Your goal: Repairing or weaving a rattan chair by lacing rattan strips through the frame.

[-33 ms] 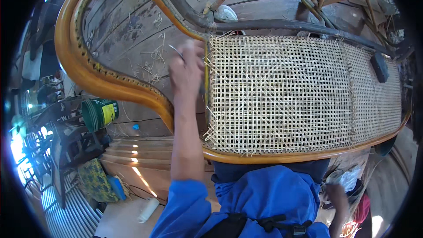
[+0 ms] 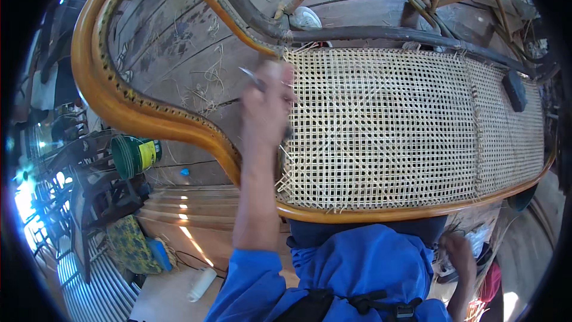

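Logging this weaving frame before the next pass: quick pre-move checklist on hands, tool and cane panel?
1. Left hand at the working edge: ok, it is raised at the left end of the woven cane panel.
2. Tool held: ok, a thin metal tool sticks out of the left hand; its tip is blurred.
3. Right hand free: cannot tell, it is low beside the blue clothing and partly hidden.
4. Panel seated in the wooden frame: ok along the near rim; loose strand ends show at the left edge.
5. Dark block on the panel's right part: ok, apart from the left hand.
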Available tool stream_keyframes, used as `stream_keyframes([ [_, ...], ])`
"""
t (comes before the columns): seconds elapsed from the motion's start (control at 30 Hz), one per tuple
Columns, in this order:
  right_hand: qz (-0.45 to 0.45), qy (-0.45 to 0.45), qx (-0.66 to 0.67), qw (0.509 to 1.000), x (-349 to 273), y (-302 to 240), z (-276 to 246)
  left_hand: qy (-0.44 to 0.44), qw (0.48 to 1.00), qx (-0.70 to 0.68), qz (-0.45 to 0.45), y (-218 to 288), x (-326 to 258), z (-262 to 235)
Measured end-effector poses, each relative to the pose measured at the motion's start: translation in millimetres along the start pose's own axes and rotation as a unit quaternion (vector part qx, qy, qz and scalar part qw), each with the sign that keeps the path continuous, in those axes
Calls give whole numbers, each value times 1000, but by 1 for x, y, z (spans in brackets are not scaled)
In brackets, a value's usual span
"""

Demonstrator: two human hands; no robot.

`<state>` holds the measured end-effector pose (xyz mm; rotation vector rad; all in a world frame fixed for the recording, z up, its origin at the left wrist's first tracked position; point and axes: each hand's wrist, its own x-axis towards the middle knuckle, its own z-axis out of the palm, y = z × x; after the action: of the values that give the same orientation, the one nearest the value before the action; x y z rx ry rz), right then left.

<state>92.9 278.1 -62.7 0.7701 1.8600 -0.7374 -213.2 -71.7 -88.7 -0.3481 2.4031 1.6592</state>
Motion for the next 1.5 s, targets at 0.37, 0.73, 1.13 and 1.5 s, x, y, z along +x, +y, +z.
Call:
stream_keyframes([
  [0.37,-391,-163,328,844,126,-285,1,-142,985,18,100,-25,18,61],
  [0.73,-423,-64,-30,904,223,-381,-26,35,871,395,289,-92,104,-7],
  [1.13,-455,-101,-117,877,244,-415,-21,51,862,412,289,-98,104,-7],
  [1.5,-454,-101,-97,880,259,-409,-13,22,927,313,204,-106,108,-6],
])
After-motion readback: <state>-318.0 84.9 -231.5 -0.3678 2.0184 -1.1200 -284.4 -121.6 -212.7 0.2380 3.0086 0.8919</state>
